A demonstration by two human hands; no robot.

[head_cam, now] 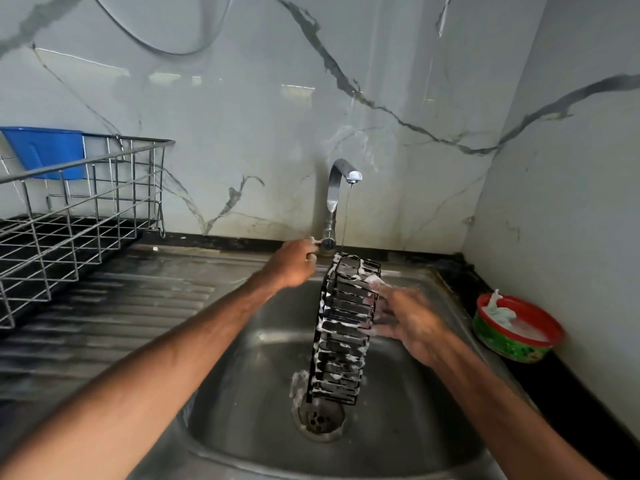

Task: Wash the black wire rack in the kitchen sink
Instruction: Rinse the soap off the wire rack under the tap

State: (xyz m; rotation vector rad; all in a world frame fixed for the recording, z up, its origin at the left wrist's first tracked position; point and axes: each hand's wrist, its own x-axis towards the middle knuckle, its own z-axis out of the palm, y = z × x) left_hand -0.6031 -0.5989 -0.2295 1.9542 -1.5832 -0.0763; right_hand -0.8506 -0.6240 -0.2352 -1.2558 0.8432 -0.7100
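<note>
Here, soapy rack [341, 327] upright in right hand [412, 323], left hand [294, 263] on tap [334, 202]

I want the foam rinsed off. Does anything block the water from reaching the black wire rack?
Nothing visible. The stream from the tap falls freely onto the black wire rack; the right hand holds its side, the left hand the tap handle.

Steel sink [398, 427] glossy; black wire rack [341, 327] soapy; faucet [337, 188] chrome.

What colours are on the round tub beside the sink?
The round plastic tub has a red rim and green patterned sides; head view.
</note>
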